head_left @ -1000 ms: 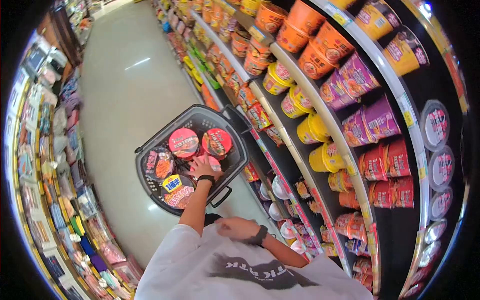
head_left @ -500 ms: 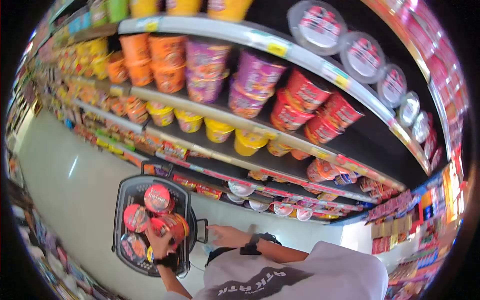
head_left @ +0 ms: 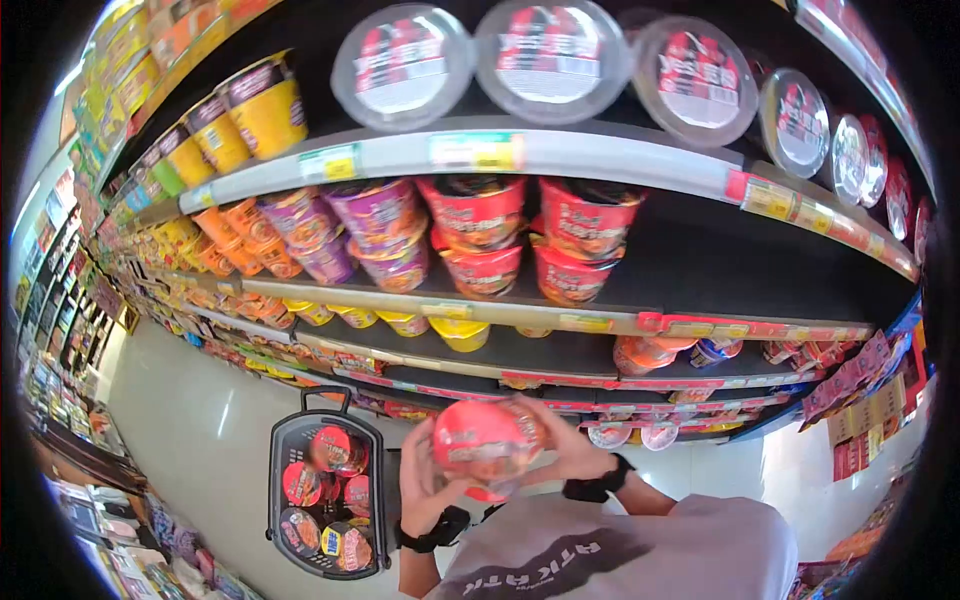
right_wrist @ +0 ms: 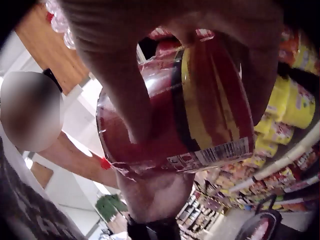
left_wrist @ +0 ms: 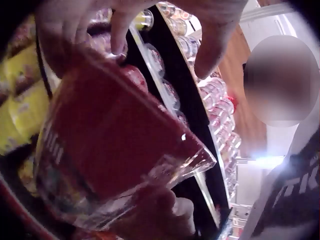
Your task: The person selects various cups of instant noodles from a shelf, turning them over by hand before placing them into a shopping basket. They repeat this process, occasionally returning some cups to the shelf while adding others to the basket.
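Both my hands hold a red instant noodle cup (head_left: 482, 436) in front of my chest. My left hand (head_left: 420, 488) grips its left side, and my right hand (head_left: 574, 452) has its fingers round the right side. Seen from the right wrist, the noodle cup (right_wrist: 165, 120) is tilted, in clear film, with a barcode (right_wrist: 225, 152) near its edge. The left wrist view shows the dark red side of the cup (left_wrist: 120, 135) close up. Several more noodle cups, such as a red-lidded one (head_left: 302, 484), lie in the dark basket (head_left: 286, 436) on the floor.
Ahead stands a long shelf (head_left: 690, 262) with red, purple, orange and yellow noodle cups. Round clear-lidded bowls (head_left: 405, 65) line the level above. Pale floor (head_left: 190, 420) runs along the aisle to the left, with another goods rack (head_left: 60, 300) beyond.
My left hand has lifted the red noodle cup out of the basket and brought it before my chest. My right hand has joined it on the cup. The view has swung right toward the shelf.
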